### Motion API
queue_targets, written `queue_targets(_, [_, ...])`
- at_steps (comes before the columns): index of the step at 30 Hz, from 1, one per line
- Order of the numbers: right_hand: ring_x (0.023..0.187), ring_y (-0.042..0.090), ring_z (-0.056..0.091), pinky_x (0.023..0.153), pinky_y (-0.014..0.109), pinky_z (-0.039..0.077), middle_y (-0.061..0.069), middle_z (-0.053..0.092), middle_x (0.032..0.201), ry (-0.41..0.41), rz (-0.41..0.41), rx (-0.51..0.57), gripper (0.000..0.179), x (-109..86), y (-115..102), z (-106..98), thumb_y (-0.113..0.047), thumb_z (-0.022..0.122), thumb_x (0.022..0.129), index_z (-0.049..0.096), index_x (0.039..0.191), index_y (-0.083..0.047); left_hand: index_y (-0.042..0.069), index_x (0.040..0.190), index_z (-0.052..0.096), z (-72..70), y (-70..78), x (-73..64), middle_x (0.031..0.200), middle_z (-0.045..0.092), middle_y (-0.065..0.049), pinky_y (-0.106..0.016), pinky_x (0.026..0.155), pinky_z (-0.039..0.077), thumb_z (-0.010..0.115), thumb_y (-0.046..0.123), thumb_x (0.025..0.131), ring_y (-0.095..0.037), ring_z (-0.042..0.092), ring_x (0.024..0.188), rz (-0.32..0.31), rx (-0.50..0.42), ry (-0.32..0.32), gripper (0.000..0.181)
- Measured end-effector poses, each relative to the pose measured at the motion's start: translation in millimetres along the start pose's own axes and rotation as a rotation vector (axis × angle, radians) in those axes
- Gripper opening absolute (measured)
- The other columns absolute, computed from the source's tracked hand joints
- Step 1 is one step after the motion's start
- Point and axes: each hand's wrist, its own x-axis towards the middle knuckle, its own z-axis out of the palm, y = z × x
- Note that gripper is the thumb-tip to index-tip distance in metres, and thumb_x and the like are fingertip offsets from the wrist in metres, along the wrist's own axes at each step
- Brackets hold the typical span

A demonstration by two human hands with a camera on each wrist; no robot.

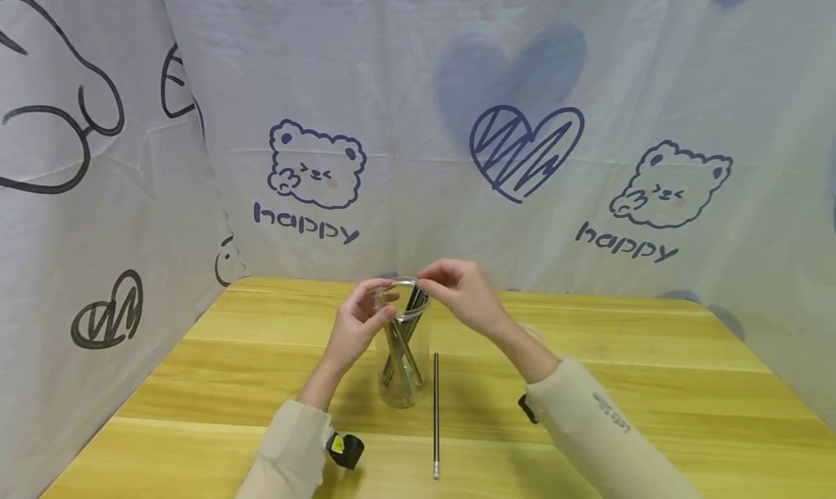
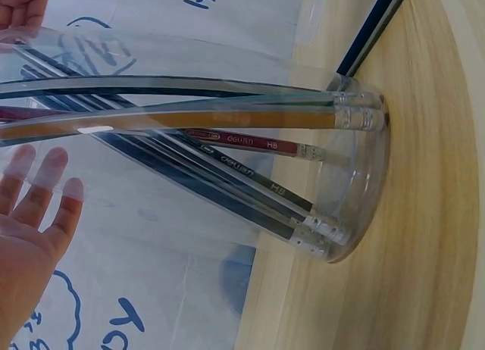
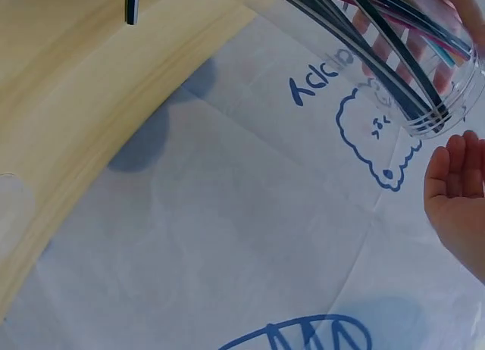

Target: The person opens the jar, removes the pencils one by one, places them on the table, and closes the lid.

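Observation:
A clear plastic jar (image 1: 403,383) stands upright on the table, with several pencils (image 2: 227,142) leaning crosswise inside, eraser ends down. Most are dark; one is red and another yellow-orange. My left hand (image 1: 353,328) grips the jar near its rim, fingers on the far side and thumb on the near side. At the rim's right side is my right hand (image 1: 466,296), its curled fingers close to the upper pencil ends. In the right wrist view, the fingers of this hand (image 3: 458,179) sit right beside the jar's mouth; I cannot tell whether they pinch anything.
One dark pencil (image 1: 436,412) lies on the wooden table (image 1: 620,383), just right of the jar, its eraser end toward me. A pale round thing (image 3: 11,214) rests behind my right forearm. Printed white cloth (image 1: 418,194) hangs behind the table and along its left side.

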Motion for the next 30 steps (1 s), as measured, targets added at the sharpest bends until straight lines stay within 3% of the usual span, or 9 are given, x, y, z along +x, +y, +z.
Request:
queue_targets(7, [0.088, 0.019, 0.060, 0.072, 0.026, 0.049, 0.011, 0.065, 0.094, -0.125, -0.121, -0.080, 0.015, -0.4, -2, 8, -0.005, 0.058, 0.086, 0.065, 0.097, 0.003, -0.010, 0.117, 0.044, -2.2, -2.5, -0.1, 0.116, 0.046, -0.030, -0.032, 0.077, 0.049, 0.065, 0.004, 0.079, -0.023, 0.055, 0.100, 0.032, -0.020, -0.013, 0.046])
queue_targets(13, [0.093, 0.021, 0.059, 0.072, 0.026, 0.049, 0.012, 0.065, 0.100, -0.228, -0.143, -0.170, 0.019, -0.8, -4, 12, -0.005, 0.054, 0.088, 0.064, 0.103, 0.003, -0.010, 0.118, 0.044, -3.9, -3.4, -0.5, 0.107, 0.056, -0.006, -0.029, 0.074, 0.048, 0.065, -0.005, 0.076, -0.019, 0.057, 0.091, 0.061, 0.003, -0.019, 0.046])
queue_targets(16, [0.094, 0.022, 0.058, 0.076, 0.027, 0.048, 0.012, 0.064, 0.101, -0.264, -0.156, -0.187, 0.020, -0.6, -4, 13, -0.005, 0.054, 0.088, 0.064, 0.104, 0.002, -0.010, 0.118, 0.044, -3.8, -3.0, -0.6, 0.104, 0.058, 0.000, -0.029, 0.075, 0.048, 0.065, -0.005, 0.076, -0.019, 0.056, 0.091, 0.066, 0.004, -0.021, 0.047])
queue_targets(22, [0.091, 0.019, 0.053, 0.073, 0.024, 0.045, 0.011, 0.061, 0.104, -0.362, -0.136, -0.226, 0.023, -1.5, -6, 12, -0.008, 0.051, 0.091, 0.062, 0.109, 0.001, -0.010, 0.117, 0.044, -3.5, -3.2, -0.4, 0.103, 0.058, -0.003, -0.029, 0.077, 0.047, 0.063, -0.007, 0.076, -0.014, 0.056, 0.091, 0.073, 0.001, -0.018, 0.045])
queue_targets(24, [0.089, 0.018, 0.053, 0.071, 0.023, 0.044, 0.011, 0.061, 0.104, -0.380, -0.134, -0.235, 0.023, -2.1, -6, 12, -0.008, 0.050, 0.091, 0.062, 0.109, 0.001, -0.010, 0.117, 0.045, -3.5, -3.8, -0.5, 0.105, 0.057, -0.012, -0.030, 0.077, 0.047, 0.063, -0.007, 0.077, -0.015, 0.056, 0.091, 0.077, 0.005, -0.017, 0.044])
queue_targets(30, [0.081, 0.015, 0.054, 0.066, 0.021, 0.046, 0.010, 0.064, 0.095, -0.354, -0.158, -0.205, 0.018, -1.6, -5, 12, -0.007, 0.055, 0.088, 0.066, 0.100, 0.002, -0.009, 0.117, 0.045, -3.2, -3.9, -0.1, 0.108, 0.057, -0.005, -0.032, 0.078, 0.047, 0.063, -0.006, 0.077, -0.015, 0.056, 0.092, 0.079, 0.018, -0.017, 0.044])
